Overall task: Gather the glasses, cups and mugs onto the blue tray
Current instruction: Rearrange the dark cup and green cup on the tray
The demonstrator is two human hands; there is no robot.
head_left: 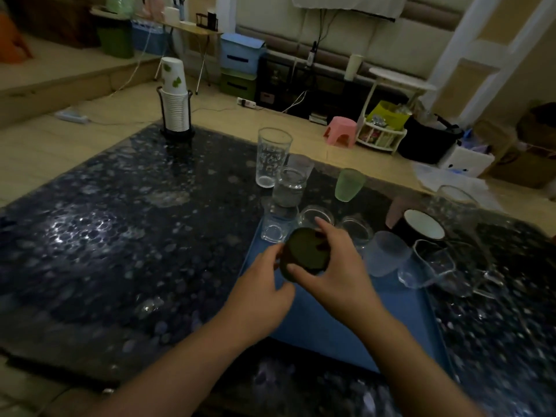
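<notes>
My right hand (334,266) grips a dark olive cup (304,252) by its rim, just above the far left part of the blue tray (346,326). My left hand (261,287) touches the cup's left side with its fingertips. On the tray's far side stand several clear glasses (275,230), a frosted bluish cup (388,254), a clear mug (430,263) and a dark mug with a white inside (422,225). Behind the tray, on the table, stand a tall printed glass (272,156), a glass jar (288,188) and a frosted green cup (349,185).
The dark speckled table (120,236) stretches to the left. At its far corner a black rack holds stacked paper cups (176,100). More clear glassware (457,206) sits at the right edge. A pink stool (341,130) and storage boxes stand on the floor beyond.
</notes>
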